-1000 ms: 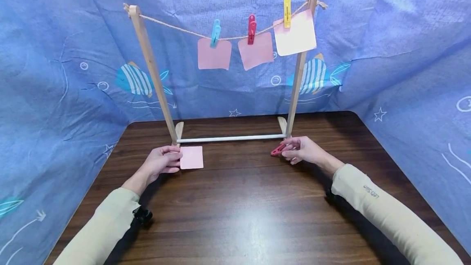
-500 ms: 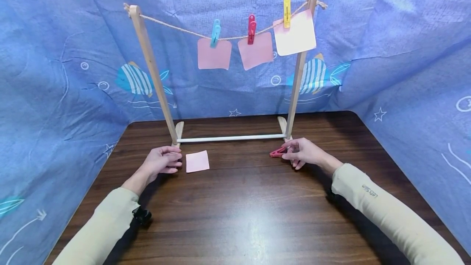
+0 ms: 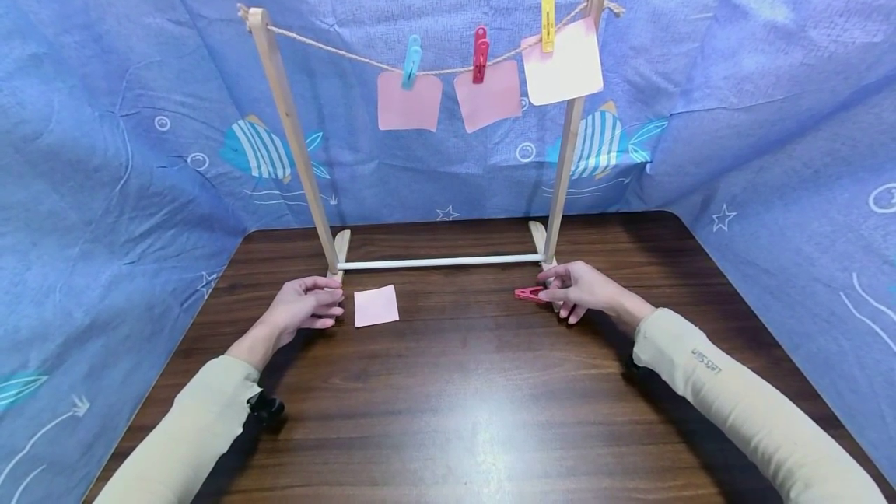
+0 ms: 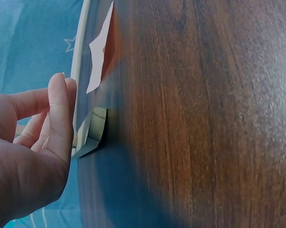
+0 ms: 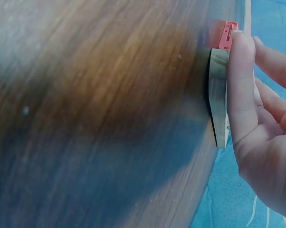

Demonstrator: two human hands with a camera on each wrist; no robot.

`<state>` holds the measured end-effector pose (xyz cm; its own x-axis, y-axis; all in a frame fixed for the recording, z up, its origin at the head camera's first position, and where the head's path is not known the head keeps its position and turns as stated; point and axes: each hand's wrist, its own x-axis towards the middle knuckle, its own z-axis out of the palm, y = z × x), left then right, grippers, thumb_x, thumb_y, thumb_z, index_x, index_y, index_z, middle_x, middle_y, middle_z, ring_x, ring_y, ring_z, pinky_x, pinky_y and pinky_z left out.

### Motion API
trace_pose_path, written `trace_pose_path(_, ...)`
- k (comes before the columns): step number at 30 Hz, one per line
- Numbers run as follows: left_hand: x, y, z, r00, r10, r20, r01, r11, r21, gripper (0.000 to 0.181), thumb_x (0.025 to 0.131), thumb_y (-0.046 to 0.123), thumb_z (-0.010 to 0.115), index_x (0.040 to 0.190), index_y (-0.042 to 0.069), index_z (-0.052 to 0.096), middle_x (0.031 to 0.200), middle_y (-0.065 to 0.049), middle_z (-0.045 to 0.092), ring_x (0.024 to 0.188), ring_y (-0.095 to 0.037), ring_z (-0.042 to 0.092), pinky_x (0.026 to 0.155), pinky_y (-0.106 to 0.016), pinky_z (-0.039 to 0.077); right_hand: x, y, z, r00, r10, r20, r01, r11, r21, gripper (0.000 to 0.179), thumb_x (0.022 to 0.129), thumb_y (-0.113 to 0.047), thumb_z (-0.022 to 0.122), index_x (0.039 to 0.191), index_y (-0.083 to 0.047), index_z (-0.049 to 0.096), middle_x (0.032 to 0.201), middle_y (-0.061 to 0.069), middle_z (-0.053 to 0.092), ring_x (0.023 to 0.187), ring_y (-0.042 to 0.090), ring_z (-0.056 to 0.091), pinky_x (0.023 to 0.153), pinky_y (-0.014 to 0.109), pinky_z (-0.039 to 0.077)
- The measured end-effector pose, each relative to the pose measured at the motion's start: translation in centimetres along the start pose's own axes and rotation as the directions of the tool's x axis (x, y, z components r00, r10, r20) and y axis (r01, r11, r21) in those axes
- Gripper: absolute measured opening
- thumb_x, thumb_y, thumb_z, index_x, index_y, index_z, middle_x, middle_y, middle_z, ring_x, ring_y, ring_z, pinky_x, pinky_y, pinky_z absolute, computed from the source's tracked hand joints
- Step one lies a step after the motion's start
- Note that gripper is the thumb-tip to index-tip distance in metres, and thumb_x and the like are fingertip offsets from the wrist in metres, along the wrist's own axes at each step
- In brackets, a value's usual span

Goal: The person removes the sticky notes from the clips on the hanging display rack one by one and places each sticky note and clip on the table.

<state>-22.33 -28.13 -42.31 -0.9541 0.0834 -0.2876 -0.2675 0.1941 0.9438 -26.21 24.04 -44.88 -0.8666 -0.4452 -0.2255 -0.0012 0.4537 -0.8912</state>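
Observation:
On the table, a pink square of paper point(image 3: 376, 306) lies to the right of my left hand point(image 3: 301, 307), its edge curling up in the left wrist view. That hand's fingers are loosely bent with nothing between them, beside the stand's left foot point(image 4: 96, 124). A red clothespin point(image 3: 528, 294) lies low over the table at the thumb tip of my right hand point(image 3: 577, 292). Thumb and index finger of this hand are parted. In the right wrist view the clothespin point(image 5: 227, 35) shows beyond the thumb, partly hidden by it, near the stand's right foot point(image 5: 219, 97).
A wooden stand with a white crossbar point(image 3: 441, 262) rises at the back. Its rope point(image 3: 329, 48) bears three papers, clipped by a blue clothespin point(image 3: 411, 61), a red clothespin point(image 3: 480, 55) and a yellow clothespin point(image 3: 547, 19). A blue fish-print cloth point(image 3: 434, 169) surrounds the table point(image 3: 420, 411).
My left hand has let go of the pink paper, which now lies slightly further right. The red clothespin has dropped lower and turned level as my right fingers parted.

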Motion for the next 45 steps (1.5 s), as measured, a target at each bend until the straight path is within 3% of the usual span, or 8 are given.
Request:
trace_pose_path(12, -0.2, 0.7, -0.2, 1.0, -0.011, 0.02, 0.011, 1.0, 0.016, 0.049, 0.101, 0.016, 0.066, 0.139, -0.008, 0.047, 0.12, -0.018, 0.069, 0.087, -0.017, 0.074, 0.068, -0.03, 0.063, -0.2, -1.0, -0.8, 0.999, -0.022, 0.025, 0.023, 0.999, -0.041, 0.05, 0.098, -0.019, 0.07, 0.137, 0.008, 0.054, 0.093, 0.022, 0.065, 0.062, 0.023, 0.067, 0.052, 0.043, 0.061)
trace_pose_path(17, -0.4, 1.7, -0.4, 0.995, -0.005, 0.101, -0.001, 0.998, 0.065, 0.054, 0.102, 0.018, 0.063, 0.144, -0.009, 0.043, 0.129, -0.026, 0.063, 0.096, -0.024, 0.073, 0.072, -0.033, 0.063, -0.2, -2.3, -1.3, 0.997, -0.056, 0.046, 0.059, 0.994, -0.087, 0.047, 0.101, -0.019, 0.065, 0.136, 0.01, 0.054, 0.09, 0.024, 0.066, 0.066, 0.026, 0.068, 0.057, 0.045, 0.062)
trace_pose_path(22, -0.6, 3.3, -0.5, 0.966, 0.015, 0.259, -0.05, 0.99, 0.13, 0.057, 0.104, 0.019, 0.06, 0.15, -0.006, 0.039, 0.138, -0.03, 0.056, 0.107, -0.033, 0.07, 0.075, -0.038, 0.063, -0.3, -4.8, -2.3, 0.996, -0.091, 0.024, 0.093, 0.991, -0.101, 0.039, 0.102, -0.017, 0.064, 0.133, 0.007, 0.059, 0.097, 0.026, 0.066, 0.077, 0.03, 0.068, 0.064, 0.046, 0.063)
trace_pose_path(28, -0.6, 5.5, -0.3, 0.937, 0.047, 0.347, -0.09, 0.99, 0.108, 0.056, 0.104, 0.015, 0.06, 0.151, -0.005, 0.038, 0.125, -0.012, 0.069, 0.114, -0.037, 0.066, 0.084, -0.047, 0.061, -0.6, -8.0, -3.4, 0.991, -0.132, 0.006, 0.131, 0.984, -0.12, 0.039, 0.102, -0.02, 0.064, 0.134, 0.002, 0.061, 0.107, 0.02, 0.069, 0.096, 0.039, 0.068, 0.073, 0.047, 0.063)
trace_pose_path(32, -0.7, 7.1, -0.1, 0.933, 0.088, 0.349, -0.122, 0.99, 0.074, 0.052, 0.105, 0.013, 0.058, 0.15, -0.005, 0.04, 0.128, -0.015, 0.067, 0.114, -0.029, 0.067, 0.089, -0.048, 0.059, -1.0, -10.2, -4.0, 0.988, -0.156, 0.018, 0.157, 0.983, -0.094, 0.041, 0.104, -0.023, 0.062, 0.137, 0.0, 0.059, 0.112, 0.019, 0.07, 0.101, 0.038, 0.068, 0.079, 0.043, 0.062)
trace_pose_path(39, -1.1, 10.0, 0.1, 0.924, 0.15, 0.352, -0.176, 0.983, 0.043, 0.053, 0.104, 0.014, 0.059, 0.151, -0.003, 0.041, 0.135, -0.019, 0.062, 0.12, -0.031, 0.064, 0.098, -0.057, 0.051, -1.5, -13.0, -4.9, 0.976, -0.213, 0.053, 0.216, 0.975, -0.052, 0.039, 0.106, -0.018, 0.057, 0.138, 0.003, 0.056, 0.124, 0.017, 0.069, 0.102, 0.027, 0.069, 0.083, 0.041, 0.061)
trace_pose_path(45, -1.5, 12.4, 0.2, 0.923, 0.167, 0.345, -0.2, 0.978, 0.062, 0.057, 0.103, 0.013, 0.062, 0.152, -0.003, 0.038, 0.142, -0.023, 0.055, 0.115, -0.019, 0.066, 0.101, -0.052, 0.05, -2.1, -14.8, -4.9, 0.971, -0.238, 0.039, 0.24, 0.969, -0.064, 0.041, 0.105, -0.021, 0.06, 0.138, 0.002, 0.057, 0.126, 0.015, 0.068, 0.114, 0.03, 0.067, 0.088, 0.036, 0.059)
